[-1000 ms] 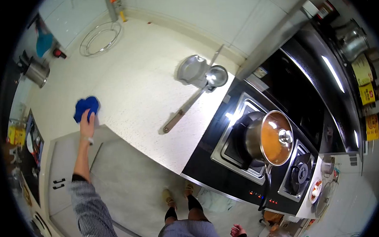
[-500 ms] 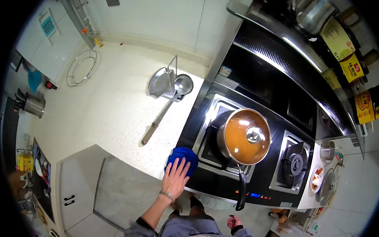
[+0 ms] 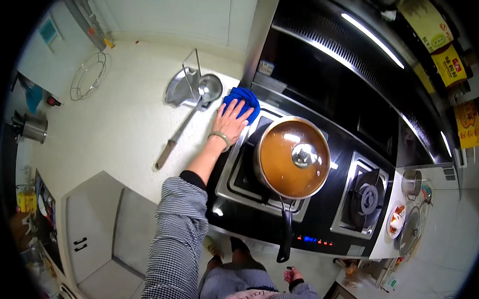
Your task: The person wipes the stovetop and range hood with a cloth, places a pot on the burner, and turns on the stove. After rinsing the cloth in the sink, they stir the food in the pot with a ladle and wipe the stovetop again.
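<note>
At upper centre, the left hand (image 3: 231,123) lies splayed and unclenched over a blue cloth (image 3: 243,98) on the edge of the gas stove (image 3: 260,226), probably spreading pressure; the right hand's (image 3: 293,275) grip, bottom centre, cannot be told.

A kitchen: a lidded pot (image 3: 285,166) sits on the stove (image 3: 263,230) right of centre, a range hood (image 3: 329,75) slants across the upper right, and a ladle (image 3: 187,123) lies left of centre.

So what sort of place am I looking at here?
A kitchen, probably in a home. A lidded pan sits on the stove, an extractor hood is fitted behind it, and a ladle rests on the counter.
</note>
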The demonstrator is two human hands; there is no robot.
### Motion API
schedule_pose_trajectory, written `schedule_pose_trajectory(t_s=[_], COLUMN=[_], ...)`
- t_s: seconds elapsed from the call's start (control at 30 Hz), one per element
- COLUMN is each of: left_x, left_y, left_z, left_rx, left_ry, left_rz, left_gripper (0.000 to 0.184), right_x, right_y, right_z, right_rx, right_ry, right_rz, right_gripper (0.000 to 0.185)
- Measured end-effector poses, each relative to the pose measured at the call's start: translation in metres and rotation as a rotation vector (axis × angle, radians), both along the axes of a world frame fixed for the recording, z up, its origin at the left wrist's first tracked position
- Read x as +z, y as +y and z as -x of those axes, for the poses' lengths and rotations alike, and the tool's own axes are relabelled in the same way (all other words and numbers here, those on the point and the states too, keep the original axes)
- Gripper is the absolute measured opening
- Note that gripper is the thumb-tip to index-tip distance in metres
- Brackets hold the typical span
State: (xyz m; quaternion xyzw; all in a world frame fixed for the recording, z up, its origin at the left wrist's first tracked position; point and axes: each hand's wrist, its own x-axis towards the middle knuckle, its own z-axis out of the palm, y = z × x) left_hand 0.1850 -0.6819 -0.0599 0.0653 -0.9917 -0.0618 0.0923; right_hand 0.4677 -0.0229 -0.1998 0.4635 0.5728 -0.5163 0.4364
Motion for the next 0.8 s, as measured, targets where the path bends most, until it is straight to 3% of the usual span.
schedule_pose_trajectory(t_s=[0.07,0.33,0.4,0.47,0.53,0.6,0.67,0.73,0.8], left_x=[0.002,0.031,0.026,0.024,0.007,0.014,0.050,0.077,0.098], left_y=[0.014,0.158,0.210,0.256,0.286,0.330,0.374,0.432,0.484], left_z=[-0.040,-0.236,-0.255,-0.258,-0.257,-0.247,-0.232,-0.239,-0.251], left_rx=[0.011,0.236,0.213,0.193,0.176,0.141,0.308,0.321,0.134], left_ry=[0.062,-0.133,-0.119,0.026,0.006,-0.020,0.258,0.267,0.127], left_rz=[-0.069,-0.084,-0.087,-0.127,-0.180,-0.254,-0.855,-1.144,-1.328], left_gripper=[0.045,0.051,0.043,0.037,0.033,0.029,0.023,0.029,0.036], right_x=[-0.009,0.007,0.006,0.014,0.059,0.108,0.167,0.225,0.229], right_y=[0.011,0.014,0.016,0.018,0.000,-0.022,-0.045,-0.067,-0.059], right_z=[0.007,0.030,0.033,0.048,0.068,0.083,0.092,0.089,0.078], right_rx=[-0.026,0.081,0.104,0.403,0.613,0.599,0.569,0.365,0.095], right_ry=[0.005,0.011,0.021,0.091,0.141,0.216,0.246,0.331,0.512], right_rz=[0.000,0.011,0.072,0.294,0.444,0.750,0.795,0.666,0.755], right_gripper=[0.037,0.031,0.030,0.034,0.042,0.049,0.059,0.063,0.060])
